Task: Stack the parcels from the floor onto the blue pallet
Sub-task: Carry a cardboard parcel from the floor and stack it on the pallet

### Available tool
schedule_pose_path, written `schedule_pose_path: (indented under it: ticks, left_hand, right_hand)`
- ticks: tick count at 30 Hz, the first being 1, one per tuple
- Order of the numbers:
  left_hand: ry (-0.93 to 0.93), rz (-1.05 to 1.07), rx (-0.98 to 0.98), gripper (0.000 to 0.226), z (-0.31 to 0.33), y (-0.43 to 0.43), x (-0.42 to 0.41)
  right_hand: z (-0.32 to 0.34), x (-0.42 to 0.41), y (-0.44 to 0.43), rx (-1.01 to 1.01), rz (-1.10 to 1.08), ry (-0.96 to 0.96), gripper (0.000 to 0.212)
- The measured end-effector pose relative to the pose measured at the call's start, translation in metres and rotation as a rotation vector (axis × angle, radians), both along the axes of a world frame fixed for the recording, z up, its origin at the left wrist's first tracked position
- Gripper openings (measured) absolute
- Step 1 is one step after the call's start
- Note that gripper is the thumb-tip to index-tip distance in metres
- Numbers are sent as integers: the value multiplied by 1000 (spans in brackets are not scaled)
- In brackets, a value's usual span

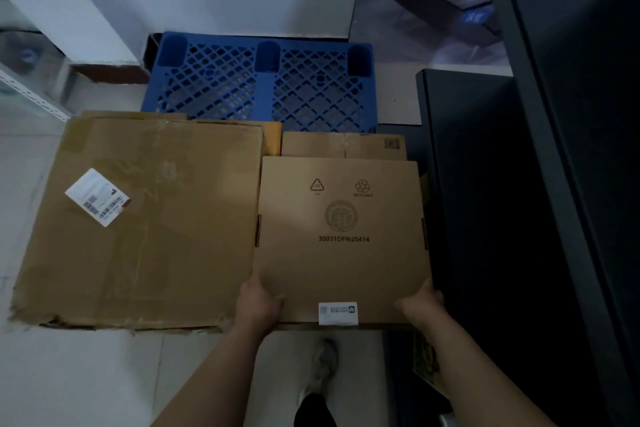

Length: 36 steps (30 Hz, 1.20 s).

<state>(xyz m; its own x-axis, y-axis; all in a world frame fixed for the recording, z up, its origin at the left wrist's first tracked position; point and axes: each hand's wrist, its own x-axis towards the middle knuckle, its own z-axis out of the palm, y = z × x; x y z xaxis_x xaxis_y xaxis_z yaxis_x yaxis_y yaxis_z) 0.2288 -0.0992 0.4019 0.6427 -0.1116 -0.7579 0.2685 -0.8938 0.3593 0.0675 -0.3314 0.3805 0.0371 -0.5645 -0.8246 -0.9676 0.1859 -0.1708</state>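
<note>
While both hands clasp its near corners, the square brown cardboard parcel (341,239) printed with recycling marks lies between them: left hand (258,302) and right hand (420,305) each have a thumb curled over its top. The blue lattice plastic pallet (263,83) lies beyond, by the wall. A larger, worn brown cardboard parcel (138,218) lies just beside it on the left.

matt brown cardboard parcels (341,239), blue latticed plastic pallet (263,80), smooth pale floor tiles (86,374), glossy paper label (97,198)
</note>
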Motion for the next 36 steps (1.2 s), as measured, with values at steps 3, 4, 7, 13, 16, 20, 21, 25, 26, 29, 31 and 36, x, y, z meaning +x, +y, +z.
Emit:
schedule_pose_path:
  ticks: [3,4,7,13,16,20,21,25,26,29,31,36]
  left_hand:
    - [-19,-6,1,64,9,17,0]
    - [-17,-2,-9,60,12,24,0]
    - [-62,-41,-33,49,23,48,-6]
    - [-113,-99,-98,40,35,121,-29]
    - [-166,-117,-169,36,31,165,-35]
    - [-275,-214,-153,48,11,213,-34]
    - [-317,-238,-166,49,4,221,-32]
    - [-514,-337,-160,57,-28,239,-19]
    - [-571,-372,-133,61,-38,239,-14]
    - [-733,-451,-60,70,-67,234,-1]
    - [-816,-509,-43,74,-80,222,9]
    - [-997,-522,-61,78,-118,192,11]
  right_hand:
    - [4,1,19,-6,53,-32,113]
    - [10,3,29,-16,72,-45,113]
    - [25,7,59,-32,107,-111,108]
    - [49,5,146,-140,313,-214,82]
    - [52,6,195,-236,416,-214,73]
    - [36,17,247,-335,510,-233,66]
    - [29,21,255,-369,519,-249,65]
    - [3,38,268,-489,565,-295,69]
    - [-2,43,266,-527,597,-301,72]
    - [-25,58,257,-652,686,-312,84]
    - [-35,64,250,-690,716,-294,92]
    - [-77,59,252,-946,759,-322,97]
